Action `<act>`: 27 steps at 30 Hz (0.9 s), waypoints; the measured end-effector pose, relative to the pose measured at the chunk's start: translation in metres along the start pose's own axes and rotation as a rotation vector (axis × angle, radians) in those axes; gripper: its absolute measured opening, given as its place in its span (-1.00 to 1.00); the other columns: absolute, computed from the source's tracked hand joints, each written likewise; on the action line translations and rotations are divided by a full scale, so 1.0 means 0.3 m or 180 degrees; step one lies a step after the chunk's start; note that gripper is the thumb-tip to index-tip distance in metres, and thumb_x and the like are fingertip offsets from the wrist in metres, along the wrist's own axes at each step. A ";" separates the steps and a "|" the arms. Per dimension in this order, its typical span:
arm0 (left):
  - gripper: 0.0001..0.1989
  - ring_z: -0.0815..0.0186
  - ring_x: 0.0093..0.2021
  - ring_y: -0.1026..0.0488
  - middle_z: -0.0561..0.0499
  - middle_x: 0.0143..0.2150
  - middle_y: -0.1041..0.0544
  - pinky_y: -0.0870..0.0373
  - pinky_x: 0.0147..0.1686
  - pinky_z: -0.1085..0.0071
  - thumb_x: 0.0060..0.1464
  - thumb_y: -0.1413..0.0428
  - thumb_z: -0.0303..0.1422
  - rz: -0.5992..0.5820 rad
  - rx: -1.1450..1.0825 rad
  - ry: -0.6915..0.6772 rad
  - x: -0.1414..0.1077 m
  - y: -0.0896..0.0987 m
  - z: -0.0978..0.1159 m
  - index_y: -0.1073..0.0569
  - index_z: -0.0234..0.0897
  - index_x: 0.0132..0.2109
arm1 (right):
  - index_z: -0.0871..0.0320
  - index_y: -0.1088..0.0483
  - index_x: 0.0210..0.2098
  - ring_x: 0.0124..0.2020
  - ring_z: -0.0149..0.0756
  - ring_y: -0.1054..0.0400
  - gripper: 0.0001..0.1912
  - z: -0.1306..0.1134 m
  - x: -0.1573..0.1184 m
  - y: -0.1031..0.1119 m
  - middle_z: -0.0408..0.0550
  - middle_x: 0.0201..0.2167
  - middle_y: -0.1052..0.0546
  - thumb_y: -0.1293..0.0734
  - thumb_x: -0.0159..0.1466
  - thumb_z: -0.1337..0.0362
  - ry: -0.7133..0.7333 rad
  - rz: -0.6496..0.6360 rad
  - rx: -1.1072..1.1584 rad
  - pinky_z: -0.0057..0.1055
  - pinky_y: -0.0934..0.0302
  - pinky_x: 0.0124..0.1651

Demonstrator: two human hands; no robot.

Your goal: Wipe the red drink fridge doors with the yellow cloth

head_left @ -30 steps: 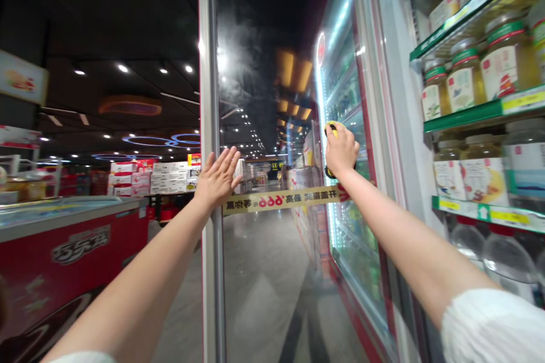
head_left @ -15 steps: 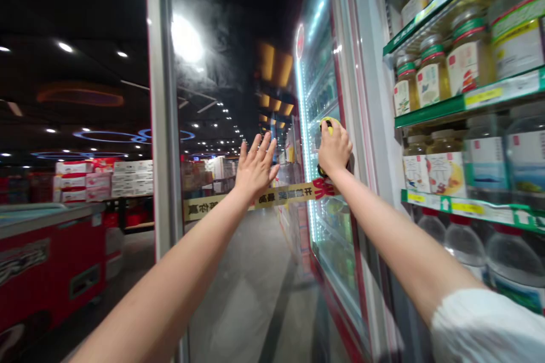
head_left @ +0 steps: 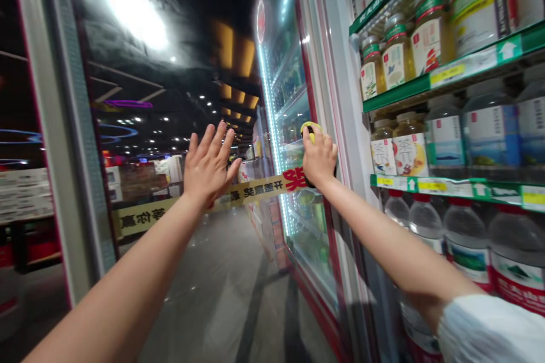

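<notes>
My left hand (head_left: 208, 170) is open, fingers spread, with its palm toward the glass door (head_left: 200, 289) of a drinks fridge; firm contact with the pane cannot be made out. My right hand (head_left: 319, 156) is closed around a yellow-and-black rounded object (head_left: 310, 126) near the door's hinge side. Fingers cover most of that object, so its kind is unclear. A gold strip with mirrored lettering (head_left: 142, 218) crosses the glass behind both hands. The door's metal frame (head_left: 68, 125) runs down the left.
To the right, green-edged fridge shelves (head_left: 398, 96) carry bottled drinks, with large water bottles (head_left: 468, 238) on a lower level. Beyond the glass stand another lit fridge (head_left: 293, 91) and a grey floor. White stacked boxes (head_left: 25, 193) are at far left.
The view has turned right, so more shelves show and the door frame sits further left. The door appears swung nearer. My left hand stays spread; my right still grips the yellow-and-black object.
</notes>
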State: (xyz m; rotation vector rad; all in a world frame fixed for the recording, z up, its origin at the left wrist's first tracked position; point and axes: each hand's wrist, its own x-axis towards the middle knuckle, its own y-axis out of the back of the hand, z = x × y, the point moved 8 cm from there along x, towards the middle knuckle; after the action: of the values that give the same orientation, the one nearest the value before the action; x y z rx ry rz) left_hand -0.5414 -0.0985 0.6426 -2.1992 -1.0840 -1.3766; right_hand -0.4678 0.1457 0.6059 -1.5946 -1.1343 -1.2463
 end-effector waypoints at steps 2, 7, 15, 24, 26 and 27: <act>-0.33 0.12 0.54 0.09 -0.09 0.54 -0.04 0.29 0.48 -0.01 0.37 0.11 -0.04 0.0018 -0.0074 0.0012 -0.007 -0.040 -0.023 -0.07 -0.19 0.49 | 0.08 -0.25 0.38 0.22 0.15 -0.16 -0.36 -0.003 -0.041 -0.006 0.19 0.36 -0.28 -0.13 0.34 0.50 0.0013 0.0035 -0.0073 0.09 -0.24 0.04; -0.31 0.13 0.55 0.13 -0.02 0.56 0.03 0.31 0.48 -0.04 0.37 0.06 -0.03 0.0021 -0.0254 -0.0002 -0.022 -0.122 -0.073 0.01 -0.13 0.50 | 0.05 -0.23 0.39 0.29 0.10 -0.12 -0.34 -0.007 -0.099 -0.010 0.11 0.40 -0.24 -0.16 0.32 0.49 0.0149 -0.0151 -0.0367 0.02 -0.22 0.08; -0.24 0.09 0.54 0.10 0.02 0.56 0.06 0.25 0.50 -0.05 0.34 -0.04 -0.11 0.0101 -0.0295 -0.0102 -0.033 -0.161 -0.099 0.13 -0.06 0.53 | 0.08 -0.20 0.41 0.29 0.15 -0.10 -0.31 -0.010 0.048 0.015 0.24 0.36 -0.26 -0.23 0.30 0.48 0.0151 -0.0230 -0.0766 0.04 -0.20 0.04; -0.19 0.13 0.55 0.17 0.10 0.55 0.06 0.38 0.51 0.01 0.30 -0.10 -0.13 -0.0359 -0.0785 0.0276 -0.058 -0.167 -0.129 0.15 0.10 0.52 | 0.00 -0.39 0.27 0.24 -0.02 -0.21 -0.50 -0.004 0.101 0.085 0.11 0.28 -0.42 -0.22 0.38 0.42 0.0458 -0.0566 -0.0748 -0.12 -0.15 0.08; -0.18 0.13 0.55 0.17 0.05 0.55 0.04 0.39 0.51 0.01 0.30 -0.09 -0.14 -0.0551 -0.0788 0.0383 -0.057 -0.148 -0.124 0.17 0.07 0.52 | 0.02 -0.38 0.28 0.26 -0.03 -0.24 -0.52 0.013 0.158 0.091 0.12 0.25 -0.46 -0.20 0.41 0.38 0.0378 -0.0451 -0.0584 -0.11 -0.15 0.13; -0.17 0.13 0.54 0.16 0.03 0.55 0.03 0.39 0.51 0.02 0.29 -0.10 -0.13 -0.0619 -0.0793 0.0432 -0.051 -0.131 -0.124 0.18 0.07 0.52 | 0.03 -0.38 0.28 0.26 -0.04 -0.26 -0.53 0.015 0.179 0.087 0.12 0.23 -0.49 -0.19 0.42 0.37 0.0405 -0.0443 -0.0481 -0.12 -0.15 0.14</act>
State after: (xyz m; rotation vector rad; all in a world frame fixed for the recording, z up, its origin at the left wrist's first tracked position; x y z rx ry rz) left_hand -0.5975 -0.1023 0.6428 -2.1719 -1.1559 -1.8050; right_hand -0.4355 0.1518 0.6560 -1.5420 -1.1075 -1.5344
